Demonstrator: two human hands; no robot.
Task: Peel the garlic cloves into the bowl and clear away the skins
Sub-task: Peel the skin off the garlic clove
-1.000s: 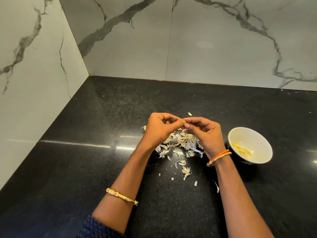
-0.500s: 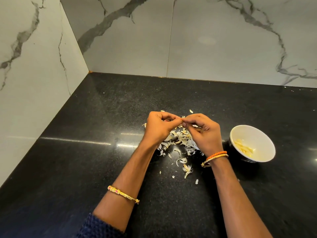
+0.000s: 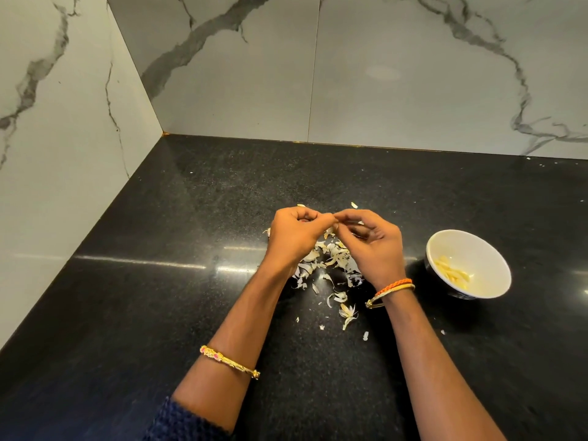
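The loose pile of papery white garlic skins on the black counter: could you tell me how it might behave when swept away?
The papery white garlic skins look thin and curled, so probably very light and floppy, apt to scatter. Stray flakes already lie apart, so a single push would likely miss some. The glossy black counter should let them slide easily.

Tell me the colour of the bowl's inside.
White inside the bowl, with pale yellow peeled garlic cloves in it; the head view shows it best.

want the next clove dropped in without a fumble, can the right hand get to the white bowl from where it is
Probably yes. The white bowl stands open-topped on the counter just to the right of the right hand, with only bare black counter between them. The skins lie on the hand's other side, under both hands.
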